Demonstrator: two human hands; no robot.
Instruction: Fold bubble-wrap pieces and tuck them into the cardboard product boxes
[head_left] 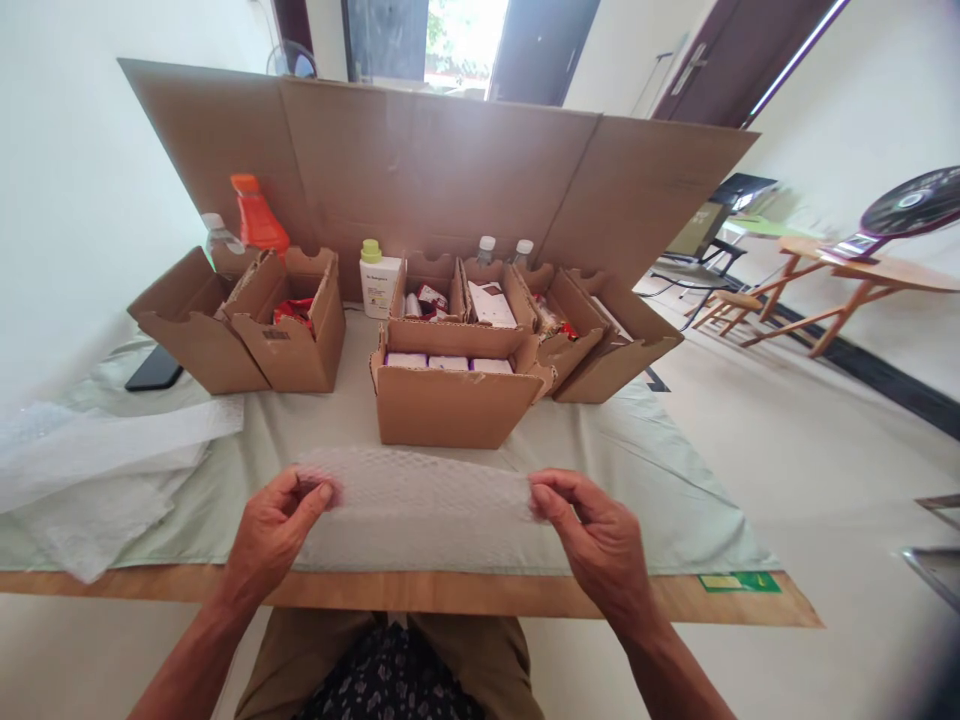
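A strip of clear bubble wrap [431,505] is stretched between my two hands over the front of the table. My left hand [281,525] pinches its left end between thumb and fingers. At the other end, my right hand [592,525] grips it the same way. Just beyond the strip stands a cardboard box [450,408] with several white, purple-edged packs [448,363] upright inside. More bubble wrap sheets [112,470] lie in a loose pile at the table's left.
Several open cardboard bins [300,340] with packets stand along the back. Behind them are an orange bottle [259,215], a white bottle with a green cap [377,280] and a tall cardboard panel [442,160]. A black phone [155,369] lies at left. The table's wooden edge [525,597] is nearest me.
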